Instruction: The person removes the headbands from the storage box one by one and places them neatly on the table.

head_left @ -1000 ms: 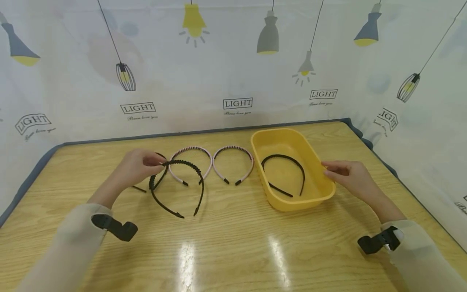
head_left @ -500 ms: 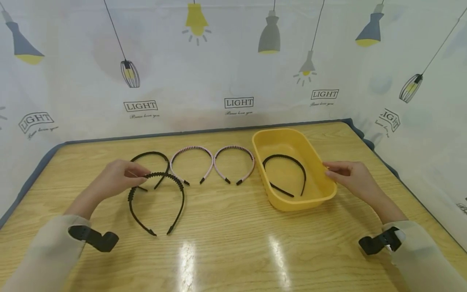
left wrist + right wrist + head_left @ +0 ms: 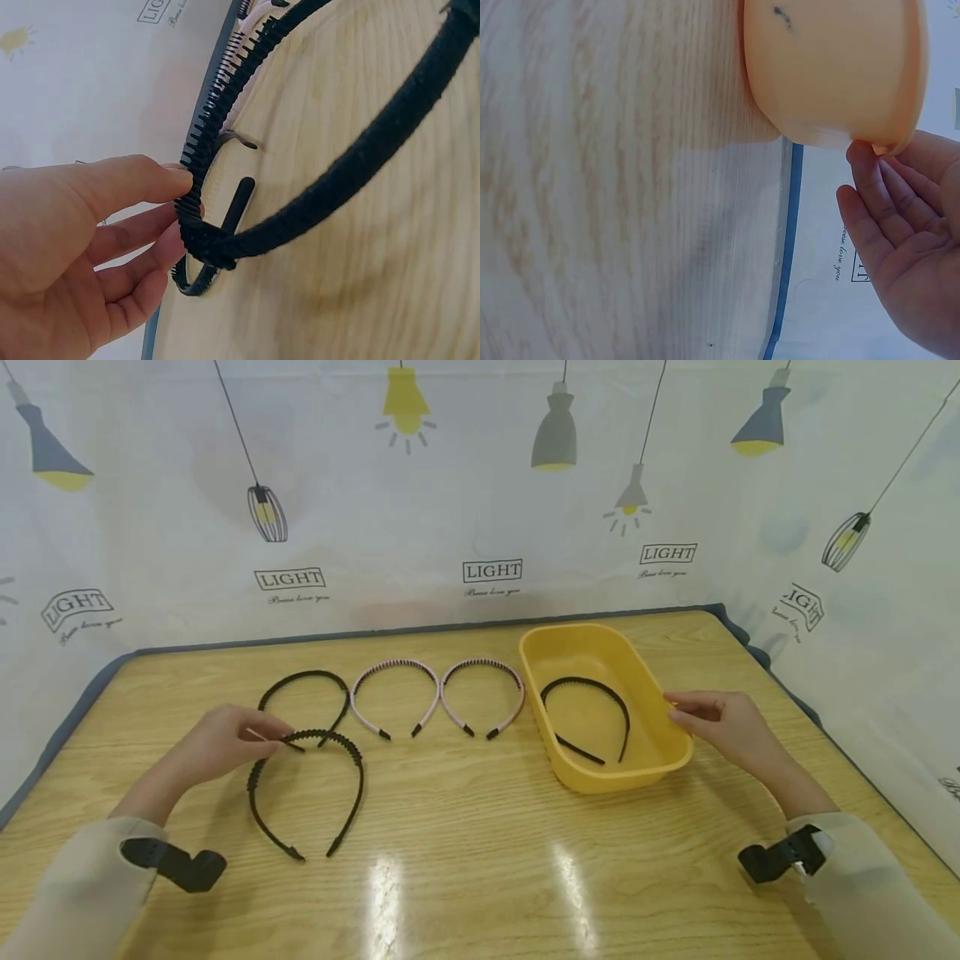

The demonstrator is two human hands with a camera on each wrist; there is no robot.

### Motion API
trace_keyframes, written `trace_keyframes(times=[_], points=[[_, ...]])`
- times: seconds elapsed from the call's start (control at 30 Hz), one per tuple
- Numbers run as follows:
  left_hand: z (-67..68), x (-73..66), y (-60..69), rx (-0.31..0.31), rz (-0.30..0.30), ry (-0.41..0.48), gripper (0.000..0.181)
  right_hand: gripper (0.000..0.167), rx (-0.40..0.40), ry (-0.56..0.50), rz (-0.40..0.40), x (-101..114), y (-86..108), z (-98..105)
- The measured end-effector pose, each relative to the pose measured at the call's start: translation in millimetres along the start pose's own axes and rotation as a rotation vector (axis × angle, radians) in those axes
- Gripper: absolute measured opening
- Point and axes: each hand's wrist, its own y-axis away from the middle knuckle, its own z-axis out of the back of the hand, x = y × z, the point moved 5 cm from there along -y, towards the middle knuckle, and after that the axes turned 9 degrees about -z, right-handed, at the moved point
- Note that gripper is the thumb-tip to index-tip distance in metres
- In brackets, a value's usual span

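My left hand (image 3: 219,745) pinches a black toothed headband (image 3: 356,789) by the top of its arc, its two ends pointing toward me. In the left wrist view, thumb and fingers hold the toothed part of this headband (image 3: 352,180). Just behind it on the table lies another black headband (image 3: 305,675). At the right, my right hand (image 3: 723,727) grips the rim of a yellow plastic basin (image 3: 637,772), thumb and fingers on either side of the edge. A black headband (image 3: 625,714) lies inside the basin. The right wrist view shows the basin's outer wall (image 3: 832,67).
Two pink headbands, a left one (image 3: 358,714) and a right one (image 3: 517,706), lie side by side between the black headband and the basin. The wooden table (image 3: 480,852) ends at a blue edge strip (image 3: 330,641) against a printed cloth (image 3: 405,518).
My left hand has moved left and toward me with the black headband, away from the pink ones. The black headband lying behind it has come into fuller view. My right hand stays on the basin.
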Motion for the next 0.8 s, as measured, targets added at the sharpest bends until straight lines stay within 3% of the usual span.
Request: trace_keyframes(times=[0.47, 0.8], points=[[-6.8, 14.5, 8.7, 0.058, 0.034, 0.021, 0.028, 0.042, -0.003, 0.003, -0.001, -1, 0.7, 1], [-12.2, 16.1, 8.2, 0.066, 0.003, 0.019, 0.025, 0.042, -0.012, 0.018, -0.006, -2, -0.1, 1]])
